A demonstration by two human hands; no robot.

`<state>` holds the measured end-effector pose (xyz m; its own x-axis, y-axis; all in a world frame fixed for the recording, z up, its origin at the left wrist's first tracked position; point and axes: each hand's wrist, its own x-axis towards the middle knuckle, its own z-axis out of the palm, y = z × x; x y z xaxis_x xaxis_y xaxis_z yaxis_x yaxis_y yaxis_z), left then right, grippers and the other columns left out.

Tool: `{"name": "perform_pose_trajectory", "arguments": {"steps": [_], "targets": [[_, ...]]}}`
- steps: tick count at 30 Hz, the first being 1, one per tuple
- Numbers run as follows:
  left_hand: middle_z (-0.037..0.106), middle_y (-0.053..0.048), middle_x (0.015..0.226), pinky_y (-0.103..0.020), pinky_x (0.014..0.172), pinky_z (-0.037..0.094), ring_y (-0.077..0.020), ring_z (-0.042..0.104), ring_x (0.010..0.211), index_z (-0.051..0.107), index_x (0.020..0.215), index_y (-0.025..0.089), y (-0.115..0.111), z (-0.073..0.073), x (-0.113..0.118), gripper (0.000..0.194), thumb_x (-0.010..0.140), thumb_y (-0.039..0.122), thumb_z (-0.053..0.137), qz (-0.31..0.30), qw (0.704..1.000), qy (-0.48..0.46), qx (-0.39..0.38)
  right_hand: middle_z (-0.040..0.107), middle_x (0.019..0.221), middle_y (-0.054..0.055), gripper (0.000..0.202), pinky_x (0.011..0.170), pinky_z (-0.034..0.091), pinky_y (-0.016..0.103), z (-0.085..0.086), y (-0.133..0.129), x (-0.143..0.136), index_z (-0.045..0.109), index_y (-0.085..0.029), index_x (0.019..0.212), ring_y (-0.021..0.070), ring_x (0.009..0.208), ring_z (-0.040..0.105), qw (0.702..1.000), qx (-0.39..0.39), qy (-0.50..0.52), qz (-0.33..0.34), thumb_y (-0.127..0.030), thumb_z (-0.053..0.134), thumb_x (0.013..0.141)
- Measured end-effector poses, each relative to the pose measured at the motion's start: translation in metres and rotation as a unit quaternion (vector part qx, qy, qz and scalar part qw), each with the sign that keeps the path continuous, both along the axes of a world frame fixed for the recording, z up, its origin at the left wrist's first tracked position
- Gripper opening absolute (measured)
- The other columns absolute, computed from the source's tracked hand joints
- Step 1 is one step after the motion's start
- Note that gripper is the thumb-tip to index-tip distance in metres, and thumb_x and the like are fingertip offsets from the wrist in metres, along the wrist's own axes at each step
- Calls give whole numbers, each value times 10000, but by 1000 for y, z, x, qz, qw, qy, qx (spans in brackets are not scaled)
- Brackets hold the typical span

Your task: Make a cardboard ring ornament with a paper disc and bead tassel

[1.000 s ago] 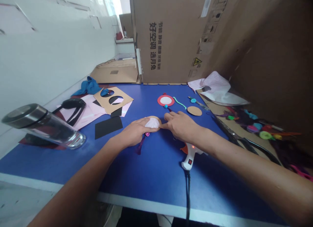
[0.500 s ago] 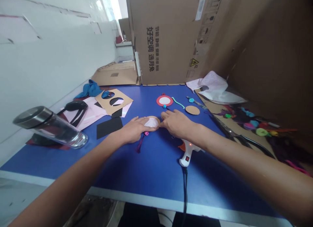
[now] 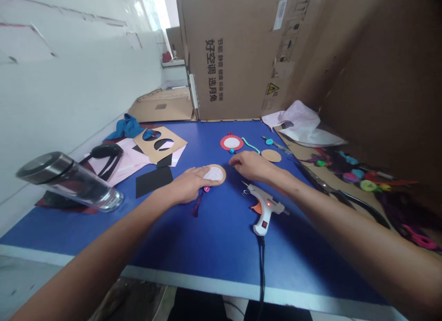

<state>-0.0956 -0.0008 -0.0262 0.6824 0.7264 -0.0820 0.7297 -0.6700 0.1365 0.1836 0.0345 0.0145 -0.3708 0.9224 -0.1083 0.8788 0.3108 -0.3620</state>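
A round cardboard disc (image 3: 223, 177) with a white paper circle (image 3: 213, 173) on its face lies on the blue table. My left hand (image 3: 188, 183) grips its left side, thumb along the near edge and fingers across the top. A pink button-like bead with a dark purple tassel (image 3: 197, 205) hangs from the near edge. To the right, apart from the disc, my right hand (image 3: 253, 165) has its fingers curled together; a tiny green spot shows at the fingertips, too small to name. Below that hand lies a white glue gun (image 3: 265, 210), its red light on.
A red-rimmed disc (image 3: 222, 143), a plain cardboard disc (image 3: 271, 155) and a green strip (image 3: 250, 145) lie beyond my hands. At left stand a glass bottle (image 3: 74, 183) and cut cardboard (image 3: 155, 150). Scissors (image 3: 340, 194) and craft pieces lie right; a large box (image 3: 238, 54) stands behind.
My right hand has come off the disc's right edge and moved slightly right, uncovering that edge and more of the glue gun. My left hand stays on the disc.
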Motion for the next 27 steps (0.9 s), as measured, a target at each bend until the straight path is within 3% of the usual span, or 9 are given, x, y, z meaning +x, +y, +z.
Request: {"name": "perform_pose_trajectory", "arguments": {"steps": [5, 9, 11, 14, 18, 21, 27], "targets": [[399, -18, 1830, -515, 1327, 410, -320, 493, 1623, 675, 1558, 446, 0, -2, 0, 766, 945, -6, 590, -8, 1000, -10, 4, 868, 1097, 76, 303, 794, 532, 230, -1, 16, -14, 887, -193, 1116, 201, 993, 789, 998, -65, 20, -13, -115, 639, 960], [417, -33, 1821, -533, 1323, 412, -331, 480, 1633, 673, 1561, 442, -2, -2, 1, 787, 938, -25, 558, 3, 1000, -2, -2, 856, 965, 79, 323, 681, 525, 220, -2, 21, -23, 864, -154, 1183, 164, 777, 760, 996, -89, 21, -19, -130, 621, 973], [417, -46, 1820, -536, 1317, 419, -339, 479, 1633, 670, 1567, 430, -2, -2, 1, 766, 951, -10, 559, -4, 1000, -4, -1, 859, 1027, 78, 364, 709, 536, 223, -2, 21, -25, 848, -171, 1242, 168, 807, 763, 996, -79, 20, -19, -116, 631, 956], [404, -28, 1829, -516, 1322, 415, -325, 476, 1635, 672, 1566, 425, -1, -2, 2, 759, 951, -7, 570, -14, 1000, -13, 2, 850, 1179, 75, 393, 828, 540, 247, 1, 12, -25, 857, -220, 1237, 212, 1019, 772, 999, -51, 15, 0, -89, 659, 924], [364, 16, 1847, -485, 1337, 391, -301, 451, 1652, 659, 1573, 448, -3, -1, 3, 826, 920, -47, 557, -17, 999, -36, 0, 782, 1364, 108, 443, 893, 519, 294, 5, -13, -19, 846, -234, 1287, 250, 1165, 737, 991, 38, -54, 116, -66, 575, 979], [398, 11, 1832, -462, 1331, 401, -285, 449, 1653, 662, 1570, 448, -4, 0, 4, 798, 936, -28, 571, -30, 998, -48, 8, 762, 1340, 128, 497, 916, 505, 320, 6, -31, -13, 835, -220, 1304, 250, 1167, 722, 968, 95, -124, 198, -11, 517, 986], [450, -20, 1805, -495, 1332, 406, -288, 445, 1656, 685, 1552, 414, -2, -1, 2, 728, 965, -4, 585, -19, 999, -32, 1, 734, 1334, 142, 535, 959, 488, 396, 4, -46, -10, 792, -274, 1421, 287, 1202, 688, 951, 129, -175, 219, -46, 500, 1037]]}}
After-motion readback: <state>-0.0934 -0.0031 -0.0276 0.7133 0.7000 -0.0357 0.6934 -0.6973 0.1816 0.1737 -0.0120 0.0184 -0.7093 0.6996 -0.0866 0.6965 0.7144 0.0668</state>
